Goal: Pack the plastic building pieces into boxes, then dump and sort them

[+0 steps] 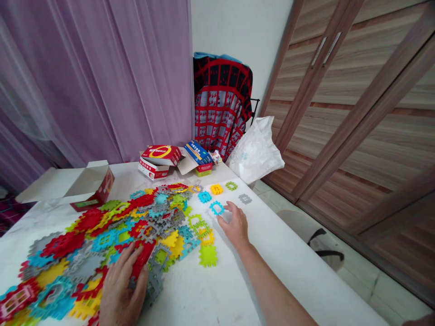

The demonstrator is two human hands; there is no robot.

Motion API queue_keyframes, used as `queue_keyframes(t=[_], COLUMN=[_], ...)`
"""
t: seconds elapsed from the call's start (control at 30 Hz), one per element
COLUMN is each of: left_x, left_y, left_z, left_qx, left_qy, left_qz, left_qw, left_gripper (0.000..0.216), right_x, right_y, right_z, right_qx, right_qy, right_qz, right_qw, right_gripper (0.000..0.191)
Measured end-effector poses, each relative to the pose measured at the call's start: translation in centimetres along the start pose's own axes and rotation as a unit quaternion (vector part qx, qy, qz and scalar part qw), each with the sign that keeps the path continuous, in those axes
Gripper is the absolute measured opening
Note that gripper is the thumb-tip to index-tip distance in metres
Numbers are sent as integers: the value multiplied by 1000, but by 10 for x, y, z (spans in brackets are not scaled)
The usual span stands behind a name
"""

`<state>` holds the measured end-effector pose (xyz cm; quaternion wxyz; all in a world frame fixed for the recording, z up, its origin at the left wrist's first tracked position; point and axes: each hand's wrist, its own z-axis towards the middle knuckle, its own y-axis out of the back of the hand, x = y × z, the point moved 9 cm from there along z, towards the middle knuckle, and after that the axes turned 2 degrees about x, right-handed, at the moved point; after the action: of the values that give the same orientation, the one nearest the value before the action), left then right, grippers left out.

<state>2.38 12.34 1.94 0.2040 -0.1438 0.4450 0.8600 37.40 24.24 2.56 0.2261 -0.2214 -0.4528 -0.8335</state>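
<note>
My right hand (236,224) has its thumb and fingertips at the edge of a blue square plastic building piece (216,208) with a notched rim and an open middle. Close by on the white table (251,235) are another blue piece (204,196), a yellow piece (216,189), a green piece (231,186) and a grey piece (245,198). My left hand (122,283) lies over a large heap of similar pieces in red, yellow, blue, green and grey, its fingers stretched out on a red piece (147,253). A solid green piece (208,256) lies at the heap's right edge.
An open carton (91,185) stands at the back left. Red boxes (159,156) and a blue box (195,154) sit at the back edge. A white plastic bag (254,151) is beside the far corner. Wooden wardrobe doors (340,108) rise on the right.
</note>
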Motion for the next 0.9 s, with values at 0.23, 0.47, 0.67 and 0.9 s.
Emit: queue_keyframes(t=[0.23,0.47,0.67,0.9], left_x=[1,-5,-6,-5], left_y=[2,5,5,4], left_z=[-4,-5,-6,-5], left_qx=[-7,1,6,8], left_qy=[7,-2,1,6], left_qz=[2,20,24,22], left_qw=[1000,1000,1000,1000], left_gripper=[42,42,41,39], right_x=[16,21,19,23], right_y=[-38,-58,-63,-63], right_z=[40,58,57,58], right_qx=[-32,-4,11,12], right_qy=[-38,-25,-19,-14], right_qz=[-20,-40,-46,-58], right_qw=[999,999,999,998], right_gripper=[51,55,56,56])
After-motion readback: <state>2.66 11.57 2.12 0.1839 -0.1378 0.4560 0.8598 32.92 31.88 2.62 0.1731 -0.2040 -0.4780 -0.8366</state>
